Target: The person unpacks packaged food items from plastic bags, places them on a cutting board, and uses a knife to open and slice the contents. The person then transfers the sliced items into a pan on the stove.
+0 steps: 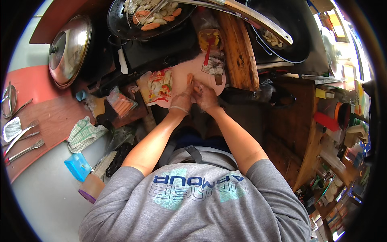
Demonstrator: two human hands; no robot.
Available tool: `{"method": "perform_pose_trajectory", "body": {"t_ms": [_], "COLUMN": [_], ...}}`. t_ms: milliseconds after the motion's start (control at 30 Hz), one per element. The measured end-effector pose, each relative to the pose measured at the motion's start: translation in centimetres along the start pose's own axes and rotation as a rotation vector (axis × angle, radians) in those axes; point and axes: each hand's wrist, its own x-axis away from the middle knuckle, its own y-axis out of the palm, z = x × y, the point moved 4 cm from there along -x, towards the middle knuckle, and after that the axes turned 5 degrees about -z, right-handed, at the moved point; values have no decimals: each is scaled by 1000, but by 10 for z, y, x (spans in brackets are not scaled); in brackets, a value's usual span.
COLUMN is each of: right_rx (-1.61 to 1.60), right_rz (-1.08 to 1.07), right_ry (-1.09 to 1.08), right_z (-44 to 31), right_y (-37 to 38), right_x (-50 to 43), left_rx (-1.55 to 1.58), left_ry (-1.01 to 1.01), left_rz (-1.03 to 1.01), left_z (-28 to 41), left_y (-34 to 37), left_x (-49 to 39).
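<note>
Both my hands wear clear plastic gloves and meet over a pink cutting board [181, 69]. My left hand [181, 101] is at a reddish-orange sausage [190, 79] that points away from me; its fingers are closed around the lower end. Close against it, my right hand [205, 95] has its fingers curled at a small orange piece [197, 89]; whether it grips this piece is hard to tell. Left of the hands lies a printed plastic bag of pale pieces [160, 86]. A tub of yellow spread [209, 39] with a red spatula [208, 51] stands beyond the board.
Ahead is a wok [145, 33] with pale pieces, sausages and a wire skimmer. A second wok [290, 54] stands right, past a thick wooden board [240, 57]. At left are a packet of sausages [121, 104], a metal lid [71, 54], a checked cloth [84, 134] and utensils.
</note>
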Motion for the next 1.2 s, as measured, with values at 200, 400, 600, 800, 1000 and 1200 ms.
{"method": "perform_pose_trajectory", "body": {"t_ms": [200,400,600,800,1000,1200], "right_rx": [-26,-58,-22,7,-65,29], "right_rz": [-52,9,1,-56,49,-47], "right_ry": [73,-23,19,126,-4,124], "right_z": [3,13,9,8,8,10], "right_y": [1,5,4,1,0,0], "right_x": [-1,-3,-2,-2,-1,-4], "left_rx": [-33,-19,-35,-40,-58,-108], "left_ry": [-69,0,-36,-92,24,10], "left_rz": [46,53,-46,5,64,-12], "left_z": [1,6,-4,-8,-3,-7], "left_y": [0,-5,5,12,5,9], "left_x": [12,14,15,35,30,26]}}
